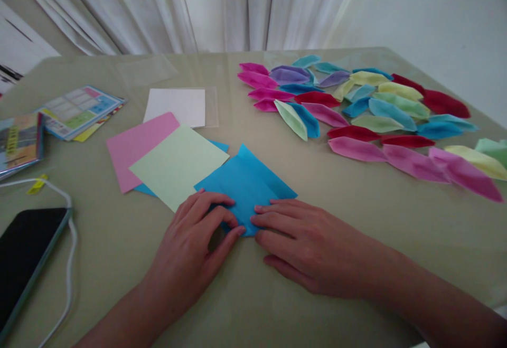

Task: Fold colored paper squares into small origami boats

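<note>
A square sheet of blue origami paper [249,179] lies in front of me on the table, turned so one corner points away. My left hand [198,232] is curled at its near left edge, with thumb and index finger closed on the paper near the bottom corner. Flat on the sheet's lower right side rest the stretched fingers of my right hand [301,237]. The near corner looks partly covered by both hands. Just left of the blue sheet, a pale green paper square [180,163] overlaps a pink paper square [138,144], with more blue paper peeking out underneath.
Many folded paper pieces in several colours [368,107] spread over the table's right side. White paper squares [176,106] lie behind the pink one. At left are printed cards [81,110], a booklet [19,142], a phone [29,258] and a white cable [70,263]. Curtains [222,10] hang behind.
</note>
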Action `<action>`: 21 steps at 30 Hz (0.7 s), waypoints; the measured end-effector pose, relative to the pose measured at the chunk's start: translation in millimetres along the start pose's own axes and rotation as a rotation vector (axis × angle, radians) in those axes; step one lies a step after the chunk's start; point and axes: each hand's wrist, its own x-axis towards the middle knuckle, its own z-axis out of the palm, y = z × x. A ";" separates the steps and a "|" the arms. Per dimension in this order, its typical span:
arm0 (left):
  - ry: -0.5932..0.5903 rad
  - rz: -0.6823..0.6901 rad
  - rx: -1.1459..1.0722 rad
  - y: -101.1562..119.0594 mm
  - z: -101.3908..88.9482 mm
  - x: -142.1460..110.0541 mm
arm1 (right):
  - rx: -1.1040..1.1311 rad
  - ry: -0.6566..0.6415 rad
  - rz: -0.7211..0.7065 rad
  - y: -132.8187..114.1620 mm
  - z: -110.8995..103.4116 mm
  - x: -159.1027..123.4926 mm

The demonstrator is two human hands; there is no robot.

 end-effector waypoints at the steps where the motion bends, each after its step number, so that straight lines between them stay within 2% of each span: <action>1: 0.006 0.002 -0.003 0.1 0.2 0.4 | 0.004 -0.002 0.003 -0.4 -0.1 0.3; 21: 0.005 -0.008 -0.017 2.3 -1.8 4.1 | 0.022 -0.037 0.015 -0.6 -4.1 -2.2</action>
